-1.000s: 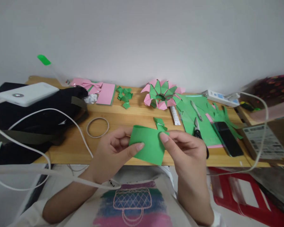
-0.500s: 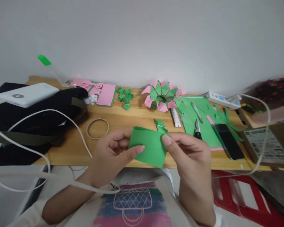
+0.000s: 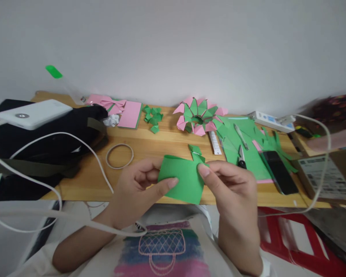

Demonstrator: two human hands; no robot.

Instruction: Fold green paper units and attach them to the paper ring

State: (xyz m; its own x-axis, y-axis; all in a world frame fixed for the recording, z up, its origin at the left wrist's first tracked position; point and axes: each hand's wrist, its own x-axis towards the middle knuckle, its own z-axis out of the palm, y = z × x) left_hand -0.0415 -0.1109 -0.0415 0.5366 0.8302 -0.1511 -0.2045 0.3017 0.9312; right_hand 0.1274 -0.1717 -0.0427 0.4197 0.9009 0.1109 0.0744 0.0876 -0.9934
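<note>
A piece of green paper (image 3: 183,184), bent over in a curve along its left end, is held up above the table's front edge. My left hand (image 3: 140,186) pinches its left side, thumb lying across the front face. At the upper right corner my right hand (image 3: 227,182) grips it between thumb and fingers. Just behind the paper lies a small folded green paper piece (image 3: 196,152). Farther back stands a ring of pink and green folded paper (image 3: 197,117), petals spread outward. The fingertips behind the sheet are hidden.
A roll of tape (image 3: 119,156) lies left of the hands. Rightward are a white tube (image 3: 215,143), scissors (image 3: 241,157), a cutter (image 3: 241,136), green sheets (image 3: 252,165) and a phone (image 3: 279,172). A power bank (image 3: 34,113) rests on a black bag (image 3: 46,154); white cables cross nearby.
Both hands keep their hold on the green paper, which has barely moved. The whole view has shifted very slightly.
</note>
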